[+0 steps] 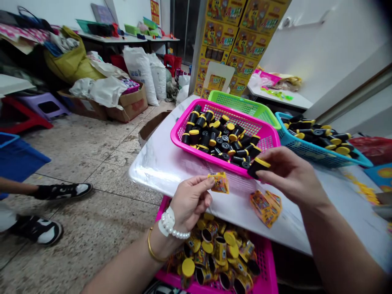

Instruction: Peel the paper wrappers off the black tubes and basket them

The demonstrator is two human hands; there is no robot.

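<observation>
My left hand [191,200] pinches a small yellow printed wrapper [219,183] by its left edge, over the front of the white table [153,173]. My right hand [286,173] grips a small black canister with a yellow lid [259,166], at the front right corner of the pink basket [180,143]. That basket holds several more black canisters, some tipped over. A small pile of printed wrappers [266,207] lies on the table below my right hand. Under my left wrist, a lower pink basket [266,261] is heaped with yellow-wrapped canisters [219,249].
A blue basket [306,149] of canisters stands at the right, and a green basket [245,107] behind the pink one. Stacked yellow printed boxes [229,41] rise at the back. Another person's shoes [36,228] are on the floor at left, near a blue bin [18,159].
</observation>
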